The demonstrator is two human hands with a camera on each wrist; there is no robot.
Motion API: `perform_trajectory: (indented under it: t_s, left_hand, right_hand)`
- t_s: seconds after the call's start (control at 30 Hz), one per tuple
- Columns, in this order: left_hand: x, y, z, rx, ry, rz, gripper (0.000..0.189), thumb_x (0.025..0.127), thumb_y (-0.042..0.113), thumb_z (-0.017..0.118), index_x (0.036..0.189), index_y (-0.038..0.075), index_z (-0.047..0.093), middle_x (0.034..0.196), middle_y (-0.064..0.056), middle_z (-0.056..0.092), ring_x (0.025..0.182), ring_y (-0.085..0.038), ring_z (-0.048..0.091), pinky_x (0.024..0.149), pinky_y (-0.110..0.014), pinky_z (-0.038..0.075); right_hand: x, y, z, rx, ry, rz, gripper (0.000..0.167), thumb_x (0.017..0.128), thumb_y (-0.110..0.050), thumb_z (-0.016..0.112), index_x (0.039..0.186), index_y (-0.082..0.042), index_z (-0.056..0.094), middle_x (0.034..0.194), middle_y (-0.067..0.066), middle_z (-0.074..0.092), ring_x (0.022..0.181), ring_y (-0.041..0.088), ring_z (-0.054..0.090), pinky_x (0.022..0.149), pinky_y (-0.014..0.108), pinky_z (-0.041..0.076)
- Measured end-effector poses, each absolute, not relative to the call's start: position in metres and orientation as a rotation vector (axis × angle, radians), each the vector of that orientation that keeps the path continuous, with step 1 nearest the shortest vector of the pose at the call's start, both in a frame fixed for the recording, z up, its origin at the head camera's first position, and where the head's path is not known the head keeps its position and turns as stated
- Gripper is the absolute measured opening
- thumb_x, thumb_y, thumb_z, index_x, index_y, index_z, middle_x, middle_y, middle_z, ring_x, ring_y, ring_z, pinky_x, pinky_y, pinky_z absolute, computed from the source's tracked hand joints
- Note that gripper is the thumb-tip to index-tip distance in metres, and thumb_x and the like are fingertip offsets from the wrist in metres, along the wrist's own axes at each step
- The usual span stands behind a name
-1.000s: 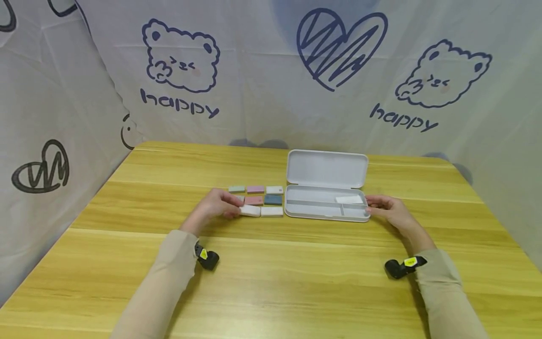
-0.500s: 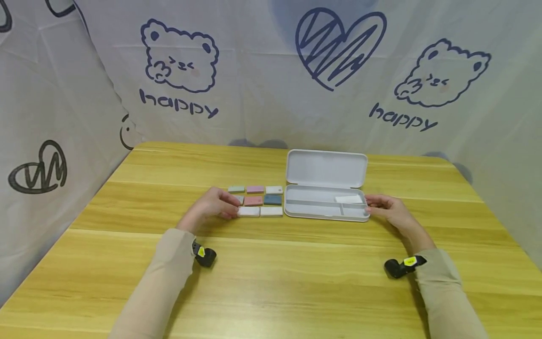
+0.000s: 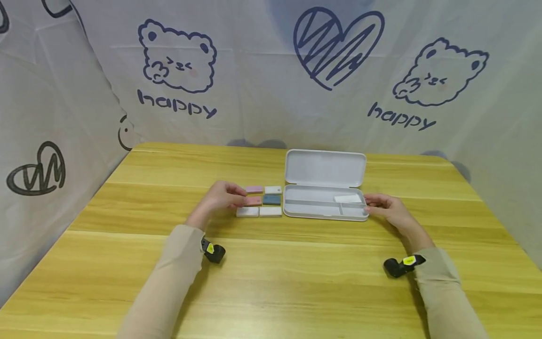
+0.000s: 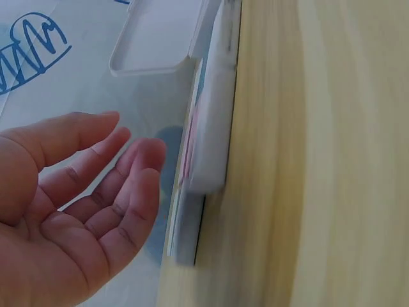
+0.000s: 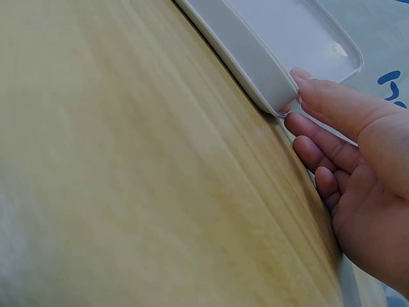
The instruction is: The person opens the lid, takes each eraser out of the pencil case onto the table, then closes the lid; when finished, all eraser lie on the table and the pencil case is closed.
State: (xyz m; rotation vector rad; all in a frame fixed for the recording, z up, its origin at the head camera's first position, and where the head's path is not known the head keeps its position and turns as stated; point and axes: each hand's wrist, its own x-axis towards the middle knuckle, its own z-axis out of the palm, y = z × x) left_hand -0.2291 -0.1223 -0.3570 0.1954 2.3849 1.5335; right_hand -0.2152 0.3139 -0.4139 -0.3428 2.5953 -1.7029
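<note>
Beside the case lie small eraser-like blocks in rows: pink (image 3: 254, 201), blue (image 3: 272, 200), purple (image 3: 254, 189), a marked white block (image 3: 273, 189) and two plain white blocks (image 3: 247, 212). My left hand (image 3: 219, 197) hovers at their left end, fingers loosely curved; the left wrist view shows nothing between thumb and fingers. It hides the green and pale blocks from the head view. At the right end of the white pencil case (image 3: 309, 209), my right hand (image 5: 364, 147) pinches the wall between thumb and fingers. Another white block (image 3: 346, 199) lies in its back compartment.
The case's lid (image 3: 325, 168) stands raised at the back. Dividers split the tray into a long back compartment and two front ones. Wooden table (image 3: 296, 273) spreads in front, and a printed white cloth (image 3: 262, 94) hangs behind.
My left hand has let go of the left front white block, now level in its row, drawn back slightly, then moved up and right over the left end of the rows. My right hand stays put.
</note>
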Motion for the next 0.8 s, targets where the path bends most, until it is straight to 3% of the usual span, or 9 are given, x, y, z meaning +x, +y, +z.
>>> perform_trajectory:
  t_s: [0.13,0.4,0.6,0.8]
  left_hand:
    - [-0.233,-0.108,-0.356,0.197,2.323,1.593,0.027,0.081,0.005,0.064,0.104,-0.010,0.059,0.084,-0.011,0.064,0.065,-0.012,0.058,0.061,-0.026,0.048]
    - [-0.238,-0.077,-0.354,0.208,2.275,1.626,0.025,0.083,0.004,0.060,0.106,-0.007,0.059,0.095,-0.017,0.062,0.070,-0.011,0.059,0.069,-0.028,0.051]
    - [-0.239,-0.059,-0.349,0.222,2.333,1.572,0.025,0.083,0.015,0.062,0.106,0.003,0.063,0.092,-0.007,0.063,0.078,-0.020,0.057,0.068,-0.036,0.049]
    - [-0.244,-0.044,-0.352,0.335,2.312,1.628,0.024,0.084,0.011,0.061,0.104,-0.002,0.062,0.095,-0.009,0.064,0.084,-0.023,0.060,0.072,-0.032,0.049]
  right_hand:
    - [-0.215,0.315,-0.414,-0.337,2.590,-1.703,0.047,0.083,-0.009,0.064,0.117,0.017,0.046,0.092,-0.013,0.060,0.082,0.002,0.054,0.070,0.015,0.043]
    - [-0.214,0.314,-0.413,-0.349,2.584,-1.725,0.043,0.082,-0.004,0.063,0.117,0.017,0.047,0.094,-0.008,0.060,0.082,0.002,0.053,0.071,0.015,0.043]
    - [-0.214,0.315,-0.412,-0.358,2.593,-1.712,0.043,0.083,-0.005,0.063,0.116,0.018,0.047,0.093,-0.010,0.060,0.081,0.002,0.054,0.070,0.015,0.043]
    - [-0.215,0.315,-0.413,-0.345,2.602,-1.690,0.044,0.082,-0.009,0.064,0.115,0.016,0.048,0.090,-0.013,0.060,0.081,0.003,0.054,0.070,0.015,0.043]
